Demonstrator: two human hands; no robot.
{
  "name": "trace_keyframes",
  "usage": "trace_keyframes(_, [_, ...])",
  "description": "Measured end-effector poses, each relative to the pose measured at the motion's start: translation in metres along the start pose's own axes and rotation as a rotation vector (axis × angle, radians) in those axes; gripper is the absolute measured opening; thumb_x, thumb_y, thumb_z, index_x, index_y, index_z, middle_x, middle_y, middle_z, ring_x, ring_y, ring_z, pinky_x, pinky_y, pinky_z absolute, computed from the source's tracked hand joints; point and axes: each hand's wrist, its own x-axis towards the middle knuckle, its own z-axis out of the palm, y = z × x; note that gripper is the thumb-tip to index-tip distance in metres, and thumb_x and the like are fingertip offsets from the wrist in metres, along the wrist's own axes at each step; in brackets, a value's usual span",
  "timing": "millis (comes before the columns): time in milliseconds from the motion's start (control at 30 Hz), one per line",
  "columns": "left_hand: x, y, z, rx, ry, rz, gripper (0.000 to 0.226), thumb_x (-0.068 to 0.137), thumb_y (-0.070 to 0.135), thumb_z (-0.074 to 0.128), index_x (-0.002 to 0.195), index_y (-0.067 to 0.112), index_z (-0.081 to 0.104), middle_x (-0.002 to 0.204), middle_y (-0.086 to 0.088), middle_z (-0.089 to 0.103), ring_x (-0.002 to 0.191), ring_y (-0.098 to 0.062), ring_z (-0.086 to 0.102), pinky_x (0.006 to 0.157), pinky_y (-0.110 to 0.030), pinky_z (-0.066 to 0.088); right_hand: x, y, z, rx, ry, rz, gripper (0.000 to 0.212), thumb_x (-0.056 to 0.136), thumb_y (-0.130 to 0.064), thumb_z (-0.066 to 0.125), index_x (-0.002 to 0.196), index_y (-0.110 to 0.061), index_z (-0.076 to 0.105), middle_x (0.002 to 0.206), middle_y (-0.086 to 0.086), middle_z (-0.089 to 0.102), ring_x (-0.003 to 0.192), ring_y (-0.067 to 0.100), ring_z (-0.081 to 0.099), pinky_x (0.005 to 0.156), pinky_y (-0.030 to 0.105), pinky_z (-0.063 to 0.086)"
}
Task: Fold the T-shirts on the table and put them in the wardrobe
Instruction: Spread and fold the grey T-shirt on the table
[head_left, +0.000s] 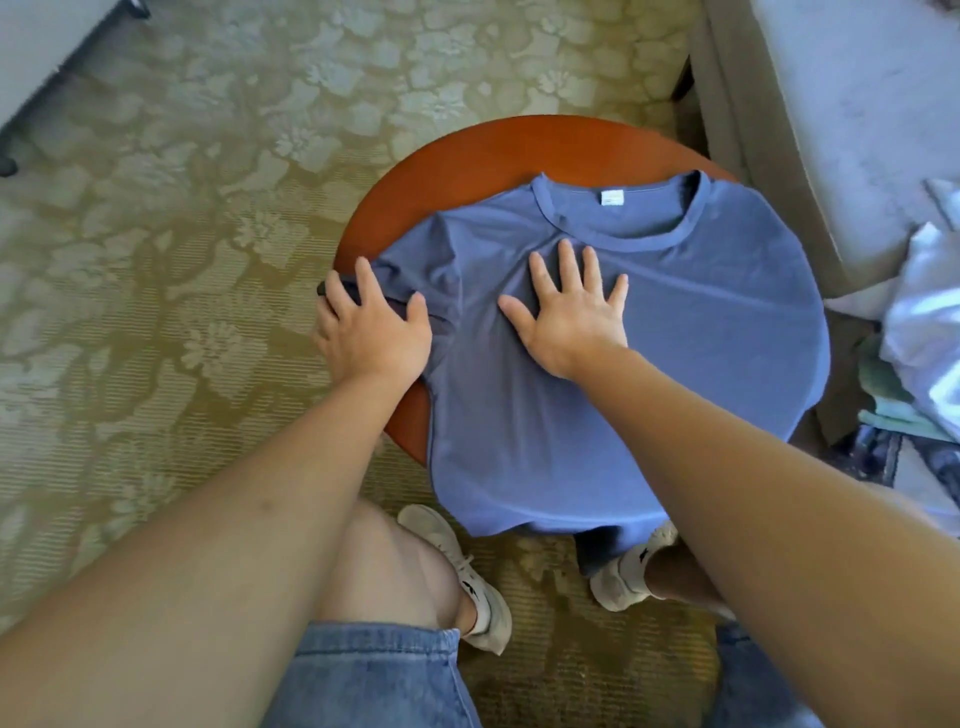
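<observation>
A blue T-shirt (675, 332) lies spread face up over a small round reddish-brown table (467, 156), collar at the far side and hem hanging over the near edge. My right hand (569, 317) presses flat on the chest, fingers spread and straight. At the table's left edge my left hand (371, 332) lies on the shirt's left sleeve (410, 265). Its fingers reach over the sleeve end and the thumb rests on the fabric. Whether it grips the sleeve I cannot tell.
Patterned green-beige carpet (182, 260) surrounds the table. A grey upholstered seat (852, 104) stands at the far right, with a pile of white and green clothes (919, 338) beside it. My legs and white shoes (467, 571) stand right below the table's near edge.
</observation>
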Motion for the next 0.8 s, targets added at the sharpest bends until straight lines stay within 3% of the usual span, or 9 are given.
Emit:
trace_keyframes(167, [0.030,0.007,0.000,-0.185,0.116,0.066,0.078,0.090,0.041,0.058,0.154,0.021,0.019,0.160,-0.012,0.013,0.146,-0.031,0.016,0.117,-0.048,0.024,0.025,0.005,-0.005,0.003,0.019,0.053,0.075,0.093,-0.071,0.011,0.156,-0.031,0.002,0.163,0.001,-0.009,0.149,0.026,-0.014,0.117,0.059,-0.005])
trace_keyframes(300, [0.026,0.007,-0.004,-0.250,0.222,0.061,0.080,0.086,0.034,0.063,0.153,0.020,0.023,0.144,-0.011,0.033,0.131,-0.030,0.032,0.109,-0.043,0.033,0.043,0.006,-0.008,0.026,0.043,0.103,0.076,0.093,-0.071,0.012,0.156,-0.030,0.005,0.164,0.001,-0.007,0.150,0.027,-0.011,0.117,0.059,-0.003])
trace_keyframes(467, [0.020,0.010,-0.008,-0.172,0.118,0.075,0.083,0.092,0.044,0.058,0.156,0.024,0.009,0.128,-0.006,0.056,0.128,-0.031,0.042,0.106,-0.048,0.029,0.056,0.005,-0.014,0.051,0.024,0.128,0.077,0.093,-0.071,0.015,0.156,-0.029,0.006,0.164,0.002,-0.008,0.150,0.027,-0.010,0.116,0.060,-0.004])
trace_keyframes(633, [0.028,0.010,-0.011,-0.261,0.044,0.032,0.071,0.095,0.015,0.053,0.155,0.024,0.016,0.107,-0.005,0.066,0.115,-0.028,0.053,0.105,-0.049,0.035,0.048,0.006,-0.022,0.078,-0.001,0.145,0.074,0.095,-0.067,0.022,0.156,-0.026,0.008,0.163,0.005,-0.008,0.149,0.028,-0.012,0.115,0.061,-0.008])
trace_keyframes(700, [0.030,0.007,-0.013,-0.371,0.064,0.027,0.068,0.093,0.007,0.050,0.154,0.022,0.022,0.109,-0.007,0.065,0.108,-0.028,0.057,0.102,-0.044,0.042,0.041,0.006,-0.018,0.078,0.002,0.124,0.074,0.096,-0.066,0.021,0.156,-0.026,0.007,0.163,0.006,-0.009,0.149,0.028,-0.012,0.116,0.060,-0.006])
trace_keyframes(800, [0.031,0.003,-0.014,-0.483,0.100,0.026,0.064,0.095,0.010,0.049,0.153,0.021,0.025,0.131,-0.008,0.054,0.120,-0.027,0.052,0.102,-0.037,0.041,0.034,0.005,-0.006,0.051,0.050,0.104,0.073,0.096,-0.066,0.015,0.156,-0.026,0.007,0.163,0.005,-0.008,0.149,0.028,-0.011,0.117,0.058,-0.004])
